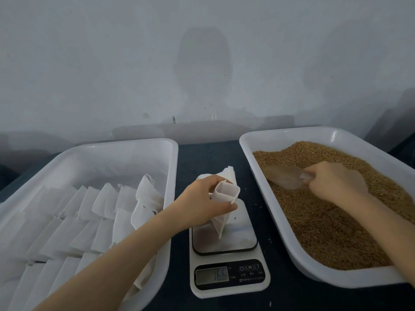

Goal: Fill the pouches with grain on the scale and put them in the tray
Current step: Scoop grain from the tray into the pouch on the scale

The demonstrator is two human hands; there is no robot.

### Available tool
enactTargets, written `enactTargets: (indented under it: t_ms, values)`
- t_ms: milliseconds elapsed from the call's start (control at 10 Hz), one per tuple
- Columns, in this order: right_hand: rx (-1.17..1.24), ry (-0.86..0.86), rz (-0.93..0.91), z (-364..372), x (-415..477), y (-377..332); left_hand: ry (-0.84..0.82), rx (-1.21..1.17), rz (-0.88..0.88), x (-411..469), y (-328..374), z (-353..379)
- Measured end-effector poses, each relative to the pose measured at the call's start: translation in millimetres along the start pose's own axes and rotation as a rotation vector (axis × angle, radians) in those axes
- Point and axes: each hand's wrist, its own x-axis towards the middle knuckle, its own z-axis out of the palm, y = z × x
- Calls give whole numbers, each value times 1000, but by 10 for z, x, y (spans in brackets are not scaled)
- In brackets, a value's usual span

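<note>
Your left hand (202,198) is curled around the top of a white pouch (221,223). Your fingers and thumb pinch it around a small white square tube (225,191) that sits in its mouth and keeps it open. The pouch hangs down under your hand, and its bottom corner reaches the shiny plate of the scale (238,234). On the front of the scale, closer to you than your hand, the little screen (213,276) shows numbers that look like 166.

Just to the left of this hand is a white tray (125,158) with rows of flat white pouches (101,203) lying in it. Your left arm crosses over its near corner.

Your right hand (334,182) is wrapped tight around the handle of a clear scoop (283,178). The scoop points left from your hand and lies in the brown grain (325,232). The grain fills a second white tray (259,187), which is all around this hand.

Both trays and the scale stand on a dark table (208,158), with a pale wall (202,63) beyond your hands.
</note>
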Motion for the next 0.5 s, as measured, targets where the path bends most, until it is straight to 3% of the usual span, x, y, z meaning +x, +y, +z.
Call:
enactTargets:
  t_ms: [200,500]
  values:
    - [79,18,-37,-42,-14,72,5,-2,1,-4,-4,-1]
    - [-56,55,37,-124,-48,90,14,-11,-3,-5,-1,3]
